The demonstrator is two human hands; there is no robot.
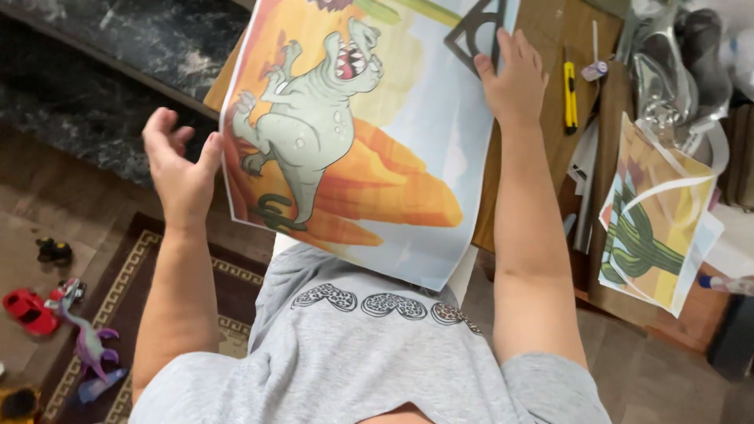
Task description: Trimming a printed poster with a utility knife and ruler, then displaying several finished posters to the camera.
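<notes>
A large printed sheet (393, 157) with a grey-green cartoon dinosaur on orange rocks lies over the edge of a wooden table (550, 31). My left hand (179, 169) touches the sheet's left edge, thumb against the paper and fingers spread. My right hand (514, 78) rests flat near the sheet's top right corner, next to a dark triangular stencil shape (475, 31). Neither hand grips anything.
A yellow utility knife (570, 96) lies on the table right of my right hand. Cut paper pieces with a green cactus (652, 228) and clear plastic (667, 78) sit at the right. Toys (55, 306) lie on the floor and patterned rug at lower left.
</notes>
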